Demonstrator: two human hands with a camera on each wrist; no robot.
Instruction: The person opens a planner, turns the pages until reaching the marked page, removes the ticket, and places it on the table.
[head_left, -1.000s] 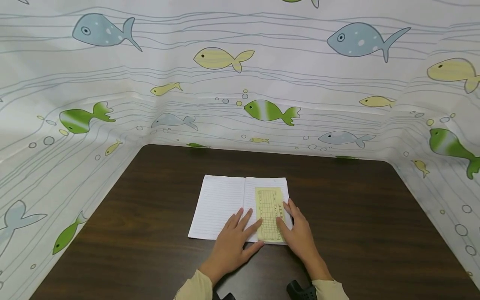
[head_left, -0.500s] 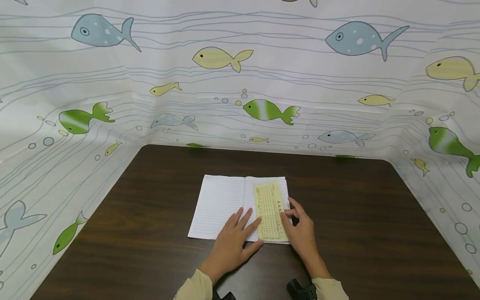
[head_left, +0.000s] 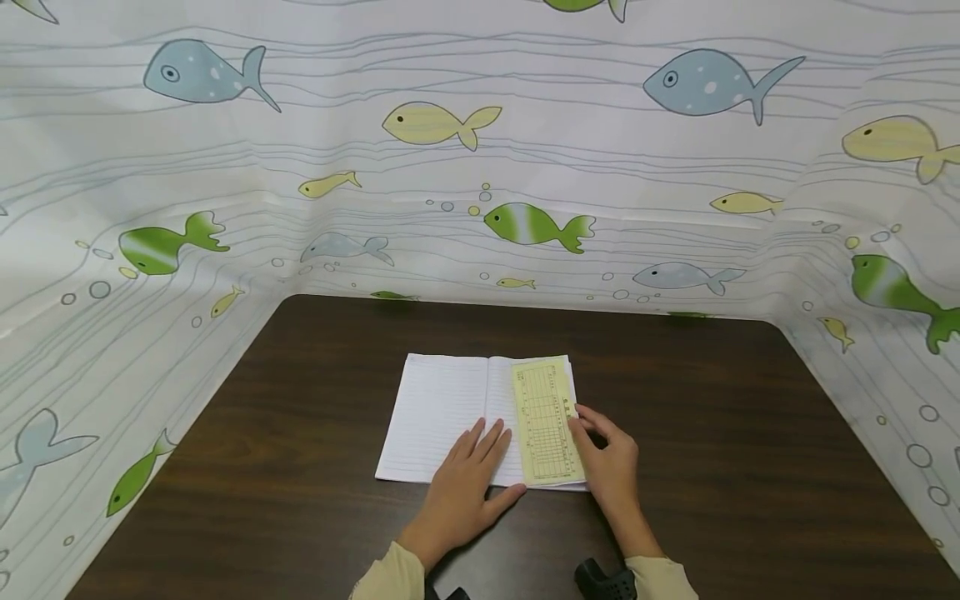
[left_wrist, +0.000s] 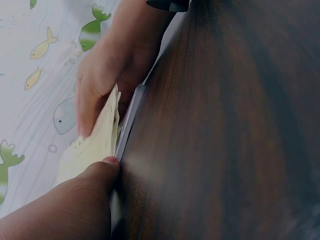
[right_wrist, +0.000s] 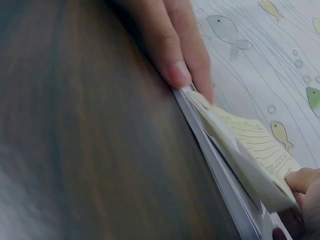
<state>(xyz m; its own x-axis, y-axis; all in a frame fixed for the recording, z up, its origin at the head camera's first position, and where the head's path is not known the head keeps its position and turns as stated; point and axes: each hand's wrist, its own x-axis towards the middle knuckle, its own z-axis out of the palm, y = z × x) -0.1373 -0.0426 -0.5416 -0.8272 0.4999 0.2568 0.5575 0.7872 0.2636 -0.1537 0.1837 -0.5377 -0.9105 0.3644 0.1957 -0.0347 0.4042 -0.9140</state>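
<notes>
A white lined notebook point(head_left: 438, 408) lies spread at its middle on the dark table. Over its right page is a yellow printed slip point(head_left: 546, 421) with a ruled grid. My right hand point(head_left: 617, 471) pinches the slip's right edge between thumb and fingers. In the right wrist view that side of the yellow slip point(right_wrist: 257, 142) is raised off the page, with layers showing below it. My left hand point(head_left: 461, 492) rests on the notebook with fingers spread, left of the slip. Its thumb point(left_wrist: 100, 175) is at the notebook's near edge, by the slip's lower corner.
The dark wooden table point(head_left: 300, 400) reaches back to a white curtain point(head_left: 622, 183) printed with fish, which hangs round the far edge and both sides. A black device point(head_left: 603, 579) sits at the right wrist.
The slip has shifted and turned slightly, moving right with my right hand, which now pinches its edge. My left index finger no longer touches the slip; the left hand otherwise stays put.
</notes>
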